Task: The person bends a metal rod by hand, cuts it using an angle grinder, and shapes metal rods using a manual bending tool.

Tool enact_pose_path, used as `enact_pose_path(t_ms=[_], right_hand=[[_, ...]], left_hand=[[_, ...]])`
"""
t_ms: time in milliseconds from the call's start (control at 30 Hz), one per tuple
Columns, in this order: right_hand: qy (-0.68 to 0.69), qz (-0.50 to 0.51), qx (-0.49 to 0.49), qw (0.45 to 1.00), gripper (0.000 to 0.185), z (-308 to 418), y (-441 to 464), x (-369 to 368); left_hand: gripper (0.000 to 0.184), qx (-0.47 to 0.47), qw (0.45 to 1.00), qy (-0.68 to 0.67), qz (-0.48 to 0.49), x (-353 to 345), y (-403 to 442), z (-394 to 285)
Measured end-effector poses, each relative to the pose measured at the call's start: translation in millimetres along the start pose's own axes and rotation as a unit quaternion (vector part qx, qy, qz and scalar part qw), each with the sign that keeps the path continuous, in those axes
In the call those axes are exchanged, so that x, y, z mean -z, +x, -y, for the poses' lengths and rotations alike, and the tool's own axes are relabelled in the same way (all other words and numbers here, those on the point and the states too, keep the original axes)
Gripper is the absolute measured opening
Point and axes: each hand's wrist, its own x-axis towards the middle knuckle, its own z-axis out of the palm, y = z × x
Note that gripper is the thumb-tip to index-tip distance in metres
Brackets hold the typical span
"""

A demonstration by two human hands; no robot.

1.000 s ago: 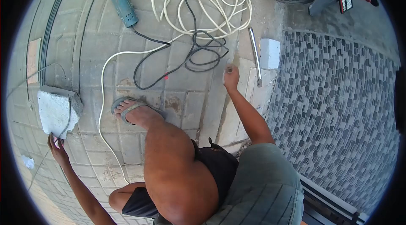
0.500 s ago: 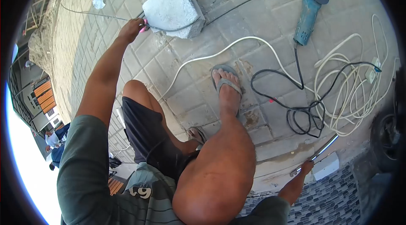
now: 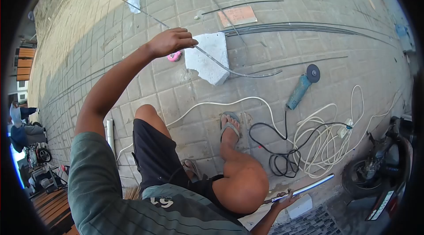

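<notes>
A broken block (image 3: 206, 60) lies on the paving (image 3: 185, 93) beneath a rod (image 3: 216, 62) held in the left hand (image 3: 171, 42), with a tape measure (image 3: 174, 56) just to its left. Long bars (image 3: 300, 27) run rightward behind the block, a flat slab (image 3: 237, 16) beyond them. An angle grinder (image 3: 299, 91) lies to the block's right; nearer the person, a coiled cable (image 3: 316, 146) sits left of a motorcycle (image 3: 369, 171). The right hand (image 3: 286, 200) holds a metal tube (image 3: 309, 186) in front of the coil.

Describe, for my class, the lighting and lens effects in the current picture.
Head view: wide-lens distortion, the paving's joints bowing and the corners going black. Head view: sunlit ground meets shade toward the top; a white, overexposed patch at far left; bright glare along the metal bar in the right hand.
</notes>
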Motion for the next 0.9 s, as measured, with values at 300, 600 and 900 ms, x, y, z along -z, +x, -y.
enact_pose_path(t_ms=[300,600,900], right_hand=[[0.319,0.319,0.082,0.888,0.049,240,-96,-24],[-0.089,0.082,0.571,0.812,0.020,283,-115,0],[0.254,0.238,0.528,0.775,0.026,318,-144,16]], left_hand=[[0.019,-0.012,0.978,-0.049,-0.200,117,87,-84],[0.014,-0.096,0.947,-0.078,-0.297,194,127,-165],[0.011,-0.068,0.915,-0.127,-0.376,243,165,-226]])
